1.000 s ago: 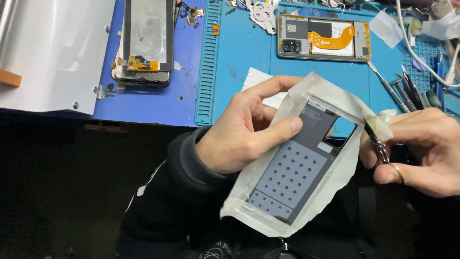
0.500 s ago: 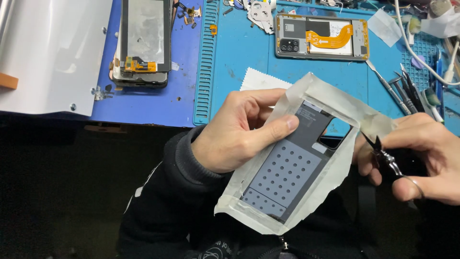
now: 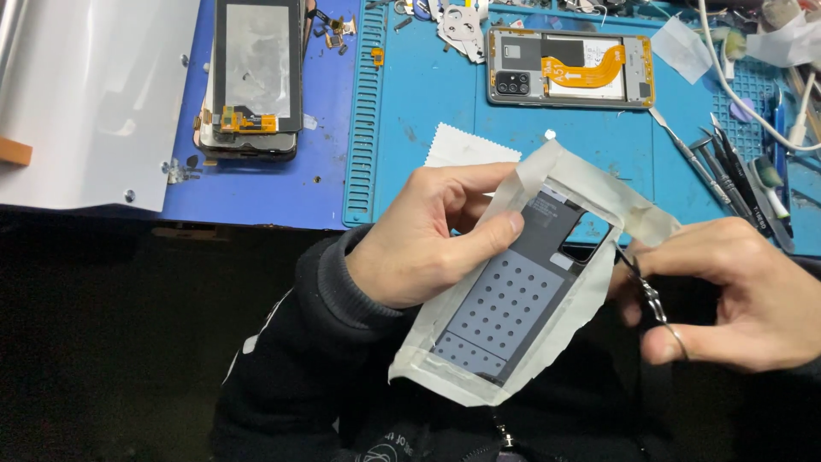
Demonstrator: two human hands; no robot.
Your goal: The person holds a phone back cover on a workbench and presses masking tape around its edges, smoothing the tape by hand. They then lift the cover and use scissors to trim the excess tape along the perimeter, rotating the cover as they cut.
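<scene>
1. Back cover (image 3: pixel 513 299), a dark phone panel with a grey dotted sheet on its inner face and pale tape around its edges, was held tilted in the air in front of the person, just below the near edge of the blue work mat (image 3: pixel 445 128).
2. At far left a white sheet (image 3: pixel 94 94) lay over the bench, with a small orange block (image 3: pixel 14 151) on its left edge.
3. Next to it, on the darker blue surface, a phone screen assembly (image 3: pixel 255 77) lay flat, a small orange-and-black flex part at its lower end.
4. The left hand (image 3: pixel 423 239) gripped the back cover from the left side: the thumb pressed on the inner face near the top, and the other fingers curled behind the panel.
5. A white cloth (image 3: pixel 466 147) lay on the mat just behind that hand.
6. Farther back, an opened phone body (image 3: pixel 569 68) with an orange flex cable rested on the mat, well apart from the hands.
7. The right hand (image 3: pixel 744 291) pinched small scissors (image 3: pixel 650 295), their tip touching the tape at the cover's right edge beside the camera cut-out; thumb and forefinger closed around the handles.
8. Metal tools (image 3: pixel 727 171) lay on the mat at far right, beside a white cable (image 3: pixel 744 94).
</scene>
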